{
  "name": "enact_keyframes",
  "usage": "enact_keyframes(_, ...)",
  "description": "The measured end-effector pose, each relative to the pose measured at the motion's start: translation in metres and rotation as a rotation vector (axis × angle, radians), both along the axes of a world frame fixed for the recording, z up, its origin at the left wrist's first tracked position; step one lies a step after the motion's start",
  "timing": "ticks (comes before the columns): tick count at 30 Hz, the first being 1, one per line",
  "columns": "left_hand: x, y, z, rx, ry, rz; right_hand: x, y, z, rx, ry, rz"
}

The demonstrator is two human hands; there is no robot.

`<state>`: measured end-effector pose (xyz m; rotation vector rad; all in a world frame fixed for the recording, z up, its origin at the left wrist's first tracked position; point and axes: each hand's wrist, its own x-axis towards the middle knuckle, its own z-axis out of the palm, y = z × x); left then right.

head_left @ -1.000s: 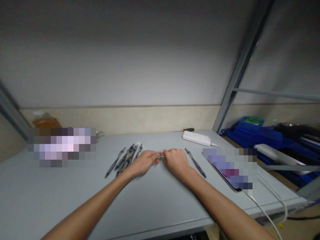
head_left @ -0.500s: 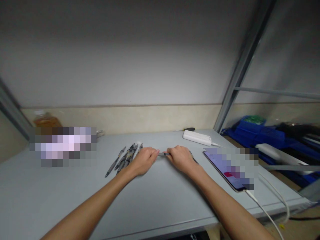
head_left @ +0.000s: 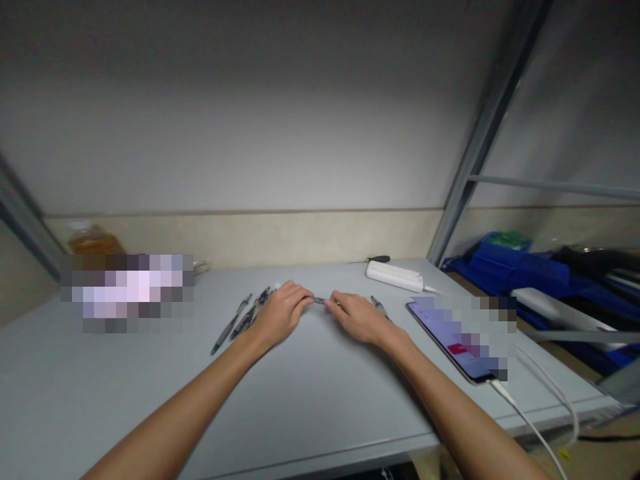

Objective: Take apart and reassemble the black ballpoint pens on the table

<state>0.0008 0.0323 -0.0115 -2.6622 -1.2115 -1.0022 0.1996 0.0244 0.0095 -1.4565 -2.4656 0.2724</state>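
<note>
Slim grey pen (head_left: pixel 320 301), level, held over grey table (head_left: pixel 300 393)

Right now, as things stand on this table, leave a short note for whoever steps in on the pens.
Left hand: fingertips pinched on one end of a pen, held just above the grey table.
Right hand: fingertips on the pen's other end; the two hands meet at it.
Pile of pens: on the table left of the left hand.
Single pen: lies alone, right of the right hand, beside the phone on its cable.
Done: it seems one pen is set aside on the right.
Left: the held pen and the pile; what is being done to them cannot be told.
</note>
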Motion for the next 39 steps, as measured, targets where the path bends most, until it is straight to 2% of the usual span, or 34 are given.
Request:
enact_keyframes(11,-0.001,0.002,0.001,-0.085,0.07,0.129,0.005,0.008,-0.01,0.127,0.176,0.066)
enact_keyframes(18,-0.004,0.005,0.002,-0.107,-0.07,0.199,0.009,0.012,0.002,0.002,0.238,-0.094)
enact_keyframes(21,-0.006,0.007,0.002,-0.1,-0.107,0.216,0.013,0.017,0.003,-0.083,0.337,-0.058)
enact_keyframes(25,-0.007,0.008,0.002,-0.121,-0.149,0.243,0.017,0.022,0.0,-0.138,0.615,0.016)
enact_keyframes(27,-0.008,0.008,0.004,-0.144,-0.168,0.257,0.018,0.023,-0.002,-0.168,0.711,0.006)
enact_keyframes(32,-0.008,0.006,0.008,-0.18,-0.194,0.298,0.017,0.021,0.002,-0.371,0.746,-0.037)
enact_keyframes(36,-0.007,0.006,0.009,-0.196,-0.204,0.302,0.017,0.018,0.007,-0.373,0.883,-0.034)
enact_keyframes(39,-0.007,0.007,0.008,-0.196,-0.217,0.299,0.017,0.019,0.007,-0.408,0.895,-0.07)
